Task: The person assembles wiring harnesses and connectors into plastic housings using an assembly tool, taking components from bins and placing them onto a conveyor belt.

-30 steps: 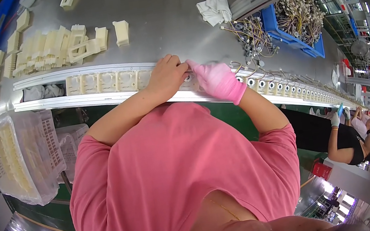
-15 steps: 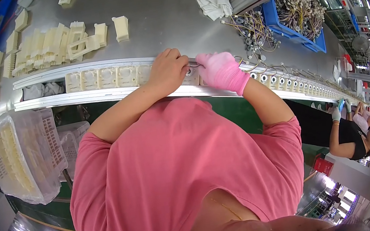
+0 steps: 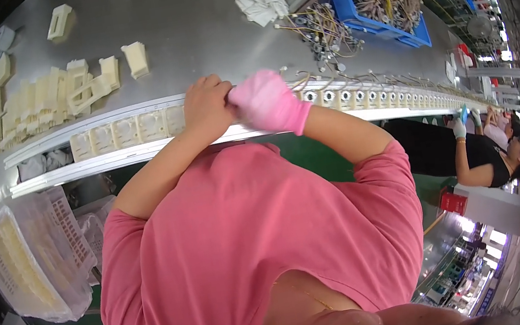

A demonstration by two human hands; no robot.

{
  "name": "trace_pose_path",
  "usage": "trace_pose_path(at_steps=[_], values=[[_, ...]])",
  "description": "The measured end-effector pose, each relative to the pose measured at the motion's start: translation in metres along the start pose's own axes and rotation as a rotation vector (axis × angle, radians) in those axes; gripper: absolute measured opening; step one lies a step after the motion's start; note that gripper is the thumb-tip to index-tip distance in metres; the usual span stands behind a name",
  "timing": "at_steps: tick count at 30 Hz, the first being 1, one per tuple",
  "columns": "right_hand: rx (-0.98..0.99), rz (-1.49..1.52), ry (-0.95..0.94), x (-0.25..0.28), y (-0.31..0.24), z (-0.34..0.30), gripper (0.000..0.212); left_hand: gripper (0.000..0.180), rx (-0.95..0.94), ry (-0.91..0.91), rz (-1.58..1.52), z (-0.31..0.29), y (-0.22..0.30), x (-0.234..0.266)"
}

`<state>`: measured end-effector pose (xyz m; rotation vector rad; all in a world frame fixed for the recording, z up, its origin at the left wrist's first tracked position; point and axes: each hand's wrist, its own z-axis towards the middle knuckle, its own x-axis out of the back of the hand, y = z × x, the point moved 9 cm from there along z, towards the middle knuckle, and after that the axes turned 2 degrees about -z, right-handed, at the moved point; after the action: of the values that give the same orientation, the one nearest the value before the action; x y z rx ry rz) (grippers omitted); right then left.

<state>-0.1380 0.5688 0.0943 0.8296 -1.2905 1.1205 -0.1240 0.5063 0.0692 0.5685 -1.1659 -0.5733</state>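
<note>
My bare left hand (image 3: 208, 108) and my right hand (image 3: 267, 103) in a pink glove meet over a long metal rail (image 3: 156, 148). A row of cream plastic housings (image 3: 126, 134) sits in the rail, running out from under my left hand. My left fingers are closed and bent down at the row; whatever they grip is hidden. The gloved right hand is closed too, slightly blurred, its fingertips against the left hand. Right of the glove, the housings (image 3: 329, 97) carry round parts with dark centres, and thin wires (image 3: 362, 78) trail along their far side.
Loose cream plastic frames (image 3: 36, 102) are heaped at the far left. A white cloth (image 3: 262, 3), a tangle of wired connectors (image 3: 324, 33) and a blue bin (image 3: 381, 24) of more wires lie far right. Plastic-wrapped crates (image 3: 37, 259) stand near left. Another person (image 3: 494, 156) works farther down the line.
The whole view has shifted, so the bench things appear farther left. My right hand has come in against my left, closing the small gap between them. My left hand stays over the row.
</note>
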Motion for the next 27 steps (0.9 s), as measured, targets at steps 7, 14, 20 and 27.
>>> trace_pose_path(at_steps=[7, 14, 20, 27], values=[[0.081, -0.127, -0.222, 0.002, 0.008, 0.009, 0.006, 0.008, 0.017, -0.045, 0.01, -0.001, 0.003, -0.007], [-0.019, -0.095, -0.339, -0.005, 0.013, 0.011, 0.02, 0.012, -0.029, -0.015, 0.013, -0.008, 0.004, -0.004], [-0.054, -0.084, -0.244, 0.002, 0.016, 0.005, 0.02, 0.014, -0.04, -0.067, -0.003, -0.008, 0.006, -0.004], [-0.123, -0.012, -0.249, -0.007, 0.024, 0.006, 0.015, 0.013, -0.091, -0.057, -0.026, -0.004, 0.01, -0.004]])
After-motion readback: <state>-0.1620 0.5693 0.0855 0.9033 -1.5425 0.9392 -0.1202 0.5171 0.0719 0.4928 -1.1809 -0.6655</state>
